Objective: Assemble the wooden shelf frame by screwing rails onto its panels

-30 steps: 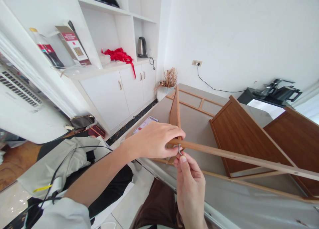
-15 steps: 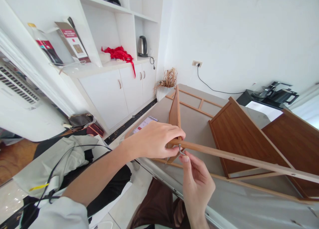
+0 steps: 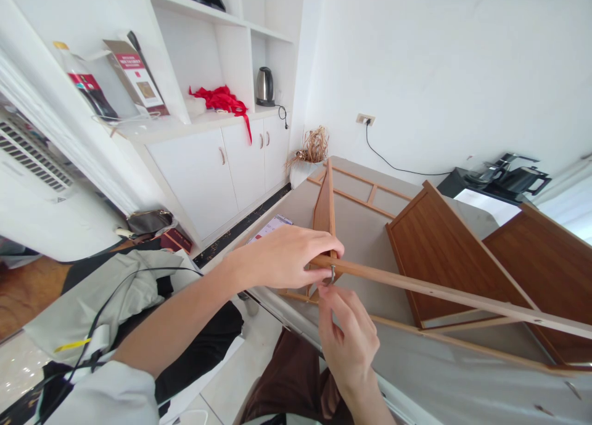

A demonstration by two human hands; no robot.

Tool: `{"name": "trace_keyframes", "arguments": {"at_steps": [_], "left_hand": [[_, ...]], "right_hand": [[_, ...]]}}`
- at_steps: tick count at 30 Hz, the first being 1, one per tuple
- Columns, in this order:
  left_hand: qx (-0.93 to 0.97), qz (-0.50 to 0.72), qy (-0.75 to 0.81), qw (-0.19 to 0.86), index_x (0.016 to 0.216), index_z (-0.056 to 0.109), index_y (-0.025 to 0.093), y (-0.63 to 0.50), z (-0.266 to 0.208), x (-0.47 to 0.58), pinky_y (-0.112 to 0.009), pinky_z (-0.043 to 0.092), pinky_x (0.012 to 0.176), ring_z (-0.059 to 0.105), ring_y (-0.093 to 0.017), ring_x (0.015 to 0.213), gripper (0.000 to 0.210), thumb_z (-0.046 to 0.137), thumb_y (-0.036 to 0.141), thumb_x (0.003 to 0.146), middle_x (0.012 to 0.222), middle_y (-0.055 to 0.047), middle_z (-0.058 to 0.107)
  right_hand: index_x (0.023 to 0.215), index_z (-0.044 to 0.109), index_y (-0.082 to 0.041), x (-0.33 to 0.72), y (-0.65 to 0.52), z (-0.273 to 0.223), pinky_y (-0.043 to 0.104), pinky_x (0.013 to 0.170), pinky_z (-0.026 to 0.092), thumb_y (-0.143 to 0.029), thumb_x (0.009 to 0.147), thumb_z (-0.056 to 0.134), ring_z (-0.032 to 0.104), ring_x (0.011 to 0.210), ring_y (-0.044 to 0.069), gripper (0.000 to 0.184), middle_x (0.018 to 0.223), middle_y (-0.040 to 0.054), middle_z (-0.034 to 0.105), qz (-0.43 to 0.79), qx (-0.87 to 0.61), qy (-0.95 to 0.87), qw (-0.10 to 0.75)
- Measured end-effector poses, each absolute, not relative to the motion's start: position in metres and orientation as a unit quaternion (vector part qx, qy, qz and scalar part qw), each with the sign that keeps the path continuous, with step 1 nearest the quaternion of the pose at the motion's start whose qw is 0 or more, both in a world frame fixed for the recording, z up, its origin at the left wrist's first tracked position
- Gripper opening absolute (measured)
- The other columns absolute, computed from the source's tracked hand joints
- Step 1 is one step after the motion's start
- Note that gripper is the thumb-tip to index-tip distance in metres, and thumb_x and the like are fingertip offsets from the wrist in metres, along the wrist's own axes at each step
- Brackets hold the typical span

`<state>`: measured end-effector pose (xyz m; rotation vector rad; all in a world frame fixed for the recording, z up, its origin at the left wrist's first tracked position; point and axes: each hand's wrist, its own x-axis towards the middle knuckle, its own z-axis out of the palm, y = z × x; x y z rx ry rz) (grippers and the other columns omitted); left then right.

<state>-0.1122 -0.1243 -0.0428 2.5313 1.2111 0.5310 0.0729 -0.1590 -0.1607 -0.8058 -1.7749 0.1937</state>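
Observation:
My left hand [image 3: 289,255] is closed around the end of a long wooden rail [image 3: 416,283], where it meets the edge of an upright wooden panel [image 3: 325,203]. Just right of those fingers, a bent hex key [image 3: 332,273] stands with its tip at the rail's side. My right hand [image 3: 349,335] pinches the key's lower end from below; the fingertips partly cover it. The rail slants away to the right, with small holes along it. Two more wooden panels, a nearer one [image 3: 448,252] and a farther one [image 3: 546,264], stand tilted farther right.
The pieces rest on a grey-covered table [image 3: 365,240]. A phone [image 3: 272,226] lies left of the panel, and a slatted wooden frame [image 3: 370,190] lies behind. A black kettle [image 3: 525,181] stands at the far right. Clothes [image 3: 106,295] and a black cable hang at the left.
My right hand has moved left and turned, swinging the hex key's free arm from the right toward the left. My left hand keeps its grip on the rail.

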Motion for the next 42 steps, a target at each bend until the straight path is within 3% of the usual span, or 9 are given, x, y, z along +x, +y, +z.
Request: {"name": "trace_keyframes", "arguments": {"at_steps": [6,15,21,31,37,42], "left_hand": [[0.88,0.156,0.416,0.169,0.113,0.061,0.028,-0.122,-0.035,-0.118,-0.026,0.04,0.074,0.065,-0.015,0.086,0.024,0.061,0.017,0.092,0.105,0.004,0.072],[0.88,0.158,0.39,0.221,0.117,0.058,0.026,-0.121,-0.035,-0.123,-0.025,0.041,0.076,0.064,-0.015,0.091,0.04,0.056,0.003,0.084,0.114,0.001,0.069],[0.881,0.161,0.382,0.227,0.119,0.057,0.026,-0.121,-0.037,-0.123,-0.026,0.043,0.081,0.064,-0.017,0.097,0.038,0.055,0.006,0.087,0.117,0.0,0.068],[0.881,0.187,0.374,0.22,0.116,0.058,0.026,-0.121,-0.045,-0.122,-0.027,0.044,0.081,0.065,-0.018,0.095,0.034,0.055,0.009,0.087,0.115,-0.001,0.069],[0.875,0.185,0.384,0.23,0.125,0.059,0.026,-0.124,-0.039,-0.124,-0.029,0.045,0.083,0.063,-0.017,0.089,0.044,0.056,0.014,0.083,0.114,-0.005,0.06],[0.861,0.18,0.389,0.274,0.126,0.061,0.024,-0.125,-0.033,-0.123,-0.03,0.045,0.083,0.062,-0.016,0.088,0.035,0.039,0.029,0.1,0.111,-0.005,0.06]], "right_hand": [[0.115,0.069,-0.024,0.067,-0.151,-0.146,0.025,0.078,0.058,-0.004,0.091,0.062,0.072,0.08,0.014,0.032,0.092,0.0039,0.077,0.041,-0.281,-0.799,0.53],[0.117,0.063,-0.017,0.068,-0.148,-0.131,0.026,0.08,0.055,-0.001,0.087,0.069,0.071,0.079,0.014,0.035,0.089,0.0034,0.075,-0.012,-0.24,-0.84,0.487],[0.114,0.062,-0.016,0.069,-0.147,-0.134,0.028,0.078,0.054,-0.006,0.086,0.074,0.068,0.077,0.015,0.032,0.087,0.0033,0.073,-0.049,-0.231,-0.846,0.477],[0.106,0.063,-0.019,0.076,-0.148,-0.141,0.032,0.082,0.051,-0.004,0.09,0.065,0.065,0.084,0.017,0.022,0.091,0.0043,0.071,-0.08,-0.272,-0.852,0.44],[0.11,0.063,-0.019,0.077,-0.149,-0.14,0.032,0.08,0.05,-0.003,0.09,0.064,0.062,0.082,0.017,0.026,0.091,0.0038,0.069,-0.08,-0.276,-0.854,0.434],[0.11,0.063,-0.019,0.078,-0.149,-0.139,0.033,0.08,0.049,-0.004,0.092,0.061,0.063,0.083,0.017,0.023,0.092,0.0039,0.07,-0.081,-0.28,-0.855,0.429]]}}
